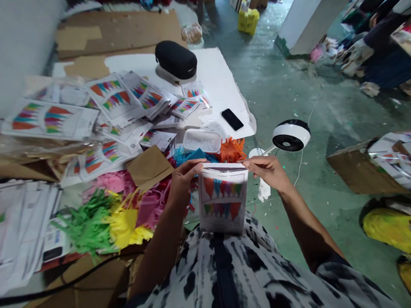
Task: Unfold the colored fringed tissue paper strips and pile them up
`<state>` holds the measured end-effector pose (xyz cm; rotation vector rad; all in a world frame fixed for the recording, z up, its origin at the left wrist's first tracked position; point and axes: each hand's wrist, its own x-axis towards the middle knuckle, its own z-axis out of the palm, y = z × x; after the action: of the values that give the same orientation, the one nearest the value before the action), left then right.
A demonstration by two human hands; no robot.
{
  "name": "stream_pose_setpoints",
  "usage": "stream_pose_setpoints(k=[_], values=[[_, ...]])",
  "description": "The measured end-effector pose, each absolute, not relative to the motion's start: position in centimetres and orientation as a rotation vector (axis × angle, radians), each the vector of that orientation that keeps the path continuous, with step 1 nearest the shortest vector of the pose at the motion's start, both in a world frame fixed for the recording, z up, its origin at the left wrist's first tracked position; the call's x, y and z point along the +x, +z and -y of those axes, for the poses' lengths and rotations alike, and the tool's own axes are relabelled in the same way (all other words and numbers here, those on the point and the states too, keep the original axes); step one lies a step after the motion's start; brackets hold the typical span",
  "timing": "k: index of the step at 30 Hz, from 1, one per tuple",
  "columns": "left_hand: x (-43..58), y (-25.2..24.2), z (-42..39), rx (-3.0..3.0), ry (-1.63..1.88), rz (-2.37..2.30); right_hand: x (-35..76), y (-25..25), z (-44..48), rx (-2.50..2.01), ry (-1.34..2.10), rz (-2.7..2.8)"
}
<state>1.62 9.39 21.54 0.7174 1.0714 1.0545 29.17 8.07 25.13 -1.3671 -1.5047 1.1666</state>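
Observation:
A white packet (224,204) printed with two rows of colourful tassels stands nearly upright at my lap. My left hand (185,176) pinches its top left corner, and my right hand (268,169) pinches the top right one. Between my hands, the packet's top edge shows a pale strip with a shiny plastic look; I cannot tell whether it is sealed. Beyond it lie orange tissue fringes (232,149) and a white plastic tray (202,141). A brown cardboard piece (149,167) is left of my left hand, above pink fringes (149,208).
Many similar printed packets (113,97) cover the table's left side, near a black case (176,60) and a phone (231,119). Green fringes (90,223) and yellow fringes (126,225) lie nearer. At right are a round white-and-black fan (291,136) and a carton (363,168) of packets.

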Motion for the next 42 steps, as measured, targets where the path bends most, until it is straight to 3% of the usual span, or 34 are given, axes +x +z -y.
stream_pose_setpoints(k=[5,17,26,37,42], values=[[0.7,21.9,-10.3,0.699,0.914,-1.055,29.1,25.1,-7.9,-1.347,1.161,1.486],[2.1,18.8,-9.0,0.914,1.25,-1.109,29.2,24.5,-8.1,-1.345,1.154,1.491],[4.2,20.3,-9.5,1.149,1.416,-1.23,27.6,25.8,-8.5,-1.296,1.103,1.684],[3.1,19.5,-9.8,1.152,1.354,-1.172,26.7,24.9,-6.5,-1.322,1.081,1.723],[1.8,20.6,-11.6,1.162,1.137,-0.995,25.6,22.5,-5.9,-1.352,1.157,1.461]])
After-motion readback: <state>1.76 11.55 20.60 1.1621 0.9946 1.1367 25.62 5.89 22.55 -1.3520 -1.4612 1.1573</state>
